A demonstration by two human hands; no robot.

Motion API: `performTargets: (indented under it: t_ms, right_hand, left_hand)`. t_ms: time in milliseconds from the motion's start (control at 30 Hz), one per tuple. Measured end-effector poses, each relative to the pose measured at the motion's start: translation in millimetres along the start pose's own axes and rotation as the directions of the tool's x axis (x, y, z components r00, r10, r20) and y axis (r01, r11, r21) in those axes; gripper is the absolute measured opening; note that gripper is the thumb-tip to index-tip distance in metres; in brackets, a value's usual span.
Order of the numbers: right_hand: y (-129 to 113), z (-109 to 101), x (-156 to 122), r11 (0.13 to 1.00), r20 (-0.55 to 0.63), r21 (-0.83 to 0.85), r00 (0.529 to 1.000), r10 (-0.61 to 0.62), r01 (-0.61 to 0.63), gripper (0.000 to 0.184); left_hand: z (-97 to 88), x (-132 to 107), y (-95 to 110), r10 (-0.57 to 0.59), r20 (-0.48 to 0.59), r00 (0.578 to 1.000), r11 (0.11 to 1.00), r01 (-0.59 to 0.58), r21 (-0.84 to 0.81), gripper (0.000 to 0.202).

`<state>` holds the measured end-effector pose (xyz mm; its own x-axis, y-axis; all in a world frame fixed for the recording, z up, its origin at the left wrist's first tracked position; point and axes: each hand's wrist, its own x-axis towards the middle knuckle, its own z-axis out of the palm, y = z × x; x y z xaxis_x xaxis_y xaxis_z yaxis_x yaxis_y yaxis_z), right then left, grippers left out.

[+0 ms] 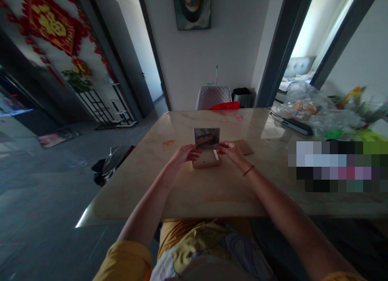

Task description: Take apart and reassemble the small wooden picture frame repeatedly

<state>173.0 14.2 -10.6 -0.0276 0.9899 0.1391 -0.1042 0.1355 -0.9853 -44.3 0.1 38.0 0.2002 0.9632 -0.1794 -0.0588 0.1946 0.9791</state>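
Observation:
Between my two hands a photo print [206, 137] with a pale border stands upright, its picture side facing me. My left hand [185, 153] pinches its left edge near the lower corner. On the other side my right hand [230, 149] grips the lower right edge; a thin dark band circles that wrist. Just below the photo a shallow open box [206, 164] rests on the table, its inside pale and partly hidden by the photo and fingers. A flat brown cardboard piece [244, 147], perhaps the lid, lies behind my right hand.
The marble-look table [212, 192] has reddish smears. At its right side are a black device [297, 126] with a cable, clear plastic bags [303, 103] and a blurred-out patch. Beyond the far edge stands a quilted chair [214, 96] with something red by it.

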Motion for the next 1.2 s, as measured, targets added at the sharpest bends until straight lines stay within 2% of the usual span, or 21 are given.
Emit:
performTargets:
  t_ms: [100,200,333,400,600,767,900,1033,1133,1200]
  right_hand:
    - [-0.4,0.7,-0.9,0.999,0.012,-0.035,0.999,-0.029,0.03,0.035]
    - [-3.4,2.0,-3.6,0.992,0.002,-0.11,0.998,-0.063,0.062,0.031]
    - [-7.2,4.8,-6.6,0.997,-0.02,-0.039,0.998,-0.061,0.06,0.026]
    - [-8.4,6.6,-7.9,1.0,-0.021,0.019,1.0,-0.021,0.021,0.025]
    - [-15.6,10.7,-13.8,0.988,0.049,0.14,0.997,0.058,-0.065,0.019]
    - [-16.5,12.4,-15.2,0.986,0.063,0.161,0.997,0.04,-0.049,0.025]
    - [-8.2,16.9,-10.1,0.997,-0.088,0.079,0.996,-0.005,0.012,0.032]
    - [0.8,17.9,-2.3,0.995,-0.252,0.103,0.967,0.024,0.002,0.034]
    - [5.9,8.2,4.7,0.993,-0.353,0.122,0.935,0.036,0.008,0.031]
    - [9.5,-2.3,10.1,0.994,-0.428,0.098,0.904,-0.006,0.053,0.027]
  left_hand:
    - [-0.8,1.2,3.4,-0.083,0.03,0.996,0.988,0.086,-0.125,0.018]
    - [-0.6,3.9,3.1,-0.126,0.043,0.991,0.982,0.131,-0.133,0.03]
    - [1.2,5.9,-3.3,-0.036,-0.088,0.995,0.999,0.034,-0.031,0.022]
    - [1.5,5.2,-5.5,0.007,-0.108,0.994,1.0,-0.006,0.013,0.015]
    - [-0.8,3.6,-4.1,0.096,-0.124,0.988,0.995,-0.096,0.002,0.043]
    - [0.9,9.1,-12.0,0.2,-0.213,0.956,0.977,-0.211,-0.03,0.051]
    - [5.6,16.8,-22.0,0.304,-0.199,0.931,0.952,-0.305,0.03,0.048]
    - [6.2,28.2,-27.6,0.415,-0.161,0.896,0.9,-0.378,0.216,0.042]
    - [-3.1,33.5,-28.8,0.466,-0.119,0.877,0.821,-0.379,0.428,0.042]
    - [-14.0,32.3,-28.8,0.436,-0.03,0.899,0.709,-0.323,0.626,0.054]
